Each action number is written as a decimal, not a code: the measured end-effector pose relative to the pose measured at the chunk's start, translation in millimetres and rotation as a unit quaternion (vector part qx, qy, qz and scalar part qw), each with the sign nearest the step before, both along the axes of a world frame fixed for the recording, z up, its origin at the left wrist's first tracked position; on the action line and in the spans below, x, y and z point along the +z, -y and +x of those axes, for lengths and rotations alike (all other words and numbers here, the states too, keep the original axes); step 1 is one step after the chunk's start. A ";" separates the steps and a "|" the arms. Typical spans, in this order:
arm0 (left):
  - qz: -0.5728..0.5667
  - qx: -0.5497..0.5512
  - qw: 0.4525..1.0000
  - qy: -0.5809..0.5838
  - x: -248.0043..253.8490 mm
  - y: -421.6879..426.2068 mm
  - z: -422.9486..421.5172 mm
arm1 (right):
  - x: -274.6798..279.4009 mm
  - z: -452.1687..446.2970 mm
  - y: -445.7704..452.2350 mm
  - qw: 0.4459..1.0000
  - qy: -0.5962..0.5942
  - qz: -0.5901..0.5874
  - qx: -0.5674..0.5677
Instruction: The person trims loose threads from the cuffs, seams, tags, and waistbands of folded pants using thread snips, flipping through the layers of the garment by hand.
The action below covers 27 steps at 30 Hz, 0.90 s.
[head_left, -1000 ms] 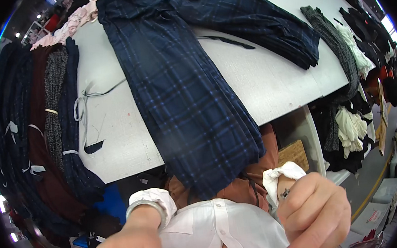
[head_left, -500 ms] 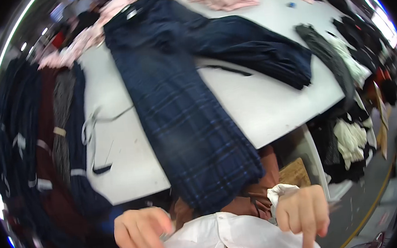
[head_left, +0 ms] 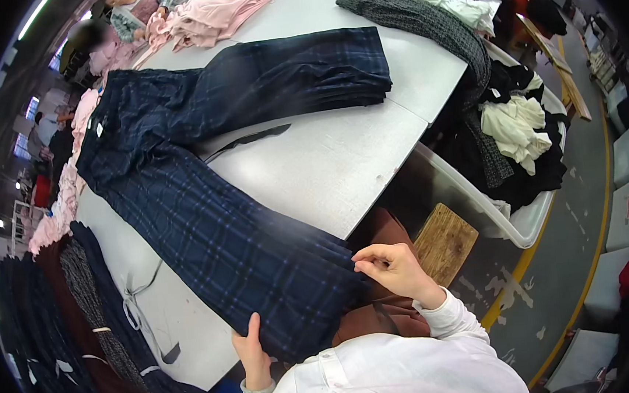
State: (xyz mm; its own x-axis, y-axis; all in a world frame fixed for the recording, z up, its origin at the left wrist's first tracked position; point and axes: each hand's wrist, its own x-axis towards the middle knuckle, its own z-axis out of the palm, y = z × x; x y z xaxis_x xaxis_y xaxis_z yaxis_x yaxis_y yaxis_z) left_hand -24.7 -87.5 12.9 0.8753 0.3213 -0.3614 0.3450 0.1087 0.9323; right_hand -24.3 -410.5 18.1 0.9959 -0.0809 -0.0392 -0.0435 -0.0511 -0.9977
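A stack of dark navy plaid trousers lies spread on the white table, waistband at the far left. One leg points right across the table; the other reaches over the near edge towards me. Layered hems show at the leg ends. My left hand is on the left edge of the near leg, thumb on top and fingers mostly hidden beneath the cloth. My right hand pinches at the right edge of the same leg close to its hem. A dark strap lies between the two legs.
Bundled dark trousers hang along the left table edge. Pale pink garments lie at the back, near another person. At right stand a plastic bin of clothes and a wooden stool. A grey tie lies at left.
Both hands have moved from in front of my shirt onto the near trouser leg, the right one now pinching. My view has turned, so the trousers appear rotated and further left.
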 end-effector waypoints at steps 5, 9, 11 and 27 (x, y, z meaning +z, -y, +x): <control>-0.309 -0.055 0.934 -0.169 23.6 18.9 24.7 | -14.9 6.1 21.6 0.998 0.001 0.051 -0.040; -0.397 -0.101 0.907 -0.099 68.7 83.0 57.0 | -14.1 20.6 62.8 0.983 0.044 0.131 -0.124; -0.412 -0.136 0.900 -0.045 74.7 107.6 74.8 | -7.2 35.2 87.4 0.978 0.041 0.114 -0.167; 0.195 -0.600 0.775 0.038 96.0 169.7 154.3 | -54.9 289.1 231.7 0.916 0.100 -0.243 -0.302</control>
State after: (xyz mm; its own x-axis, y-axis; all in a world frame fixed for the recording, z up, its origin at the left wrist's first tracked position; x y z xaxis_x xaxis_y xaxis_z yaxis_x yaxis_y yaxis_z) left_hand 129.6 -257.2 108.9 0.6421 -0.6691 -0.3742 -0.0780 -0.5427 0.8363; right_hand 264.8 -642.2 -36.8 0.7468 -0.5795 0.3262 -0.0287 -0.5182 -0.8548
